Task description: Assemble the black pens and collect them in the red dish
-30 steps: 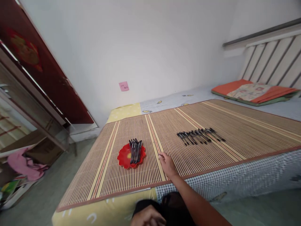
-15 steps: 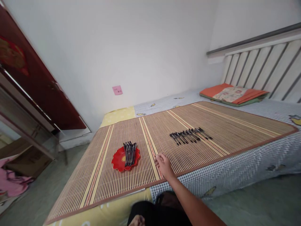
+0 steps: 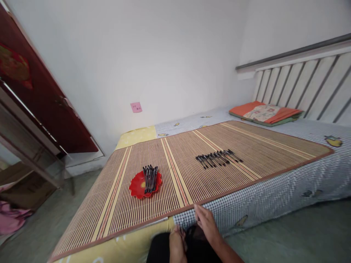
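Note:
My right hand (image 3: pixel 207 222) is over the checked side of the bed, just in front of the mat's near edge. Its fingers are curled together and nothing shows in them. Low over my dark-clothed lap, my left hand (image 3: pixel 177 241) is slightly blurred, its fingers folded in with no object visible. Several black pens (image 3: pixel 218 159) lie side by side in a slanting row on the striped bamboo mat (image 3: pixel 181 166). To the left, a red scalloped plate (image 3: pixel 136 185) with a yellow centre bears a bunch of similar black pens (image 3: pixel 150 179).
A folded orange and green cloth (image 3: pixel 267 113) rests at the far right by the white slatted headboard (image 3: pixel 304 82). A pink note (image 3: pixel 136 107) is on the wall. At the left stand a dark red door (image 3: pixel 46 95) and a cardboard box (image 3: pixel 27 186) on the floor.
My right hand has drawn back from above the mat toward my lap. My left hand has come up and to the right, nearer to it. The pens and plate stay put; the view shifts slightly.

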The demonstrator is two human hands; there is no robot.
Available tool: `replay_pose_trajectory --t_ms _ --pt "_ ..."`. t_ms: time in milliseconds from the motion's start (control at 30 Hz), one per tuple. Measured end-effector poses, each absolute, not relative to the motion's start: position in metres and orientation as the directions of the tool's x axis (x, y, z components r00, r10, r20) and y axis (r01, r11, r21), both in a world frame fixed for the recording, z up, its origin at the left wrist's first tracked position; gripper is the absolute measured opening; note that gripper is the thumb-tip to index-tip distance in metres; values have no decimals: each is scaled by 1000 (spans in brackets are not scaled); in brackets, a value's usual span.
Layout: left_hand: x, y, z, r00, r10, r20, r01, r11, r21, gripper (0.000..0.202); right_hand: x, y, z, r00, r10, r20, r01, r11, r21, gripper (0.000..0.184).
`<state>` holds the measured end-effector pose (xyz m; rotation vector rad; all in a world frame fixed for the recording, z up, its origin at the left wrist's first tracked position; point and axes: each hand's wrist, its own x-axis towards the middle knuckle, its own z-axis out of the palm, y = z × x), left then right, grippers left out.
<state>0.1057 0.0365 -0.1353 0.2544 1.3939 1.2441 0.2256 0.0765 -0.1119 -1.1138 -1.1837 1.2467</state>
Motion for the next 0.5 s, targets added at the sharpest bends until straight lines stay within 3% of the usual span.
replay_pose_trajectory --t_ms 233,500 --pt "115 35 -160 -176 756 -630 -574 441 690 32 239 82 -110 -122 990 -69 -206 -94 -974 65" --pt "100 31 -177 -57 814 -579 -614 428 663 50 248 84 -115 -127 980 -155 -254 -184 -950 69"
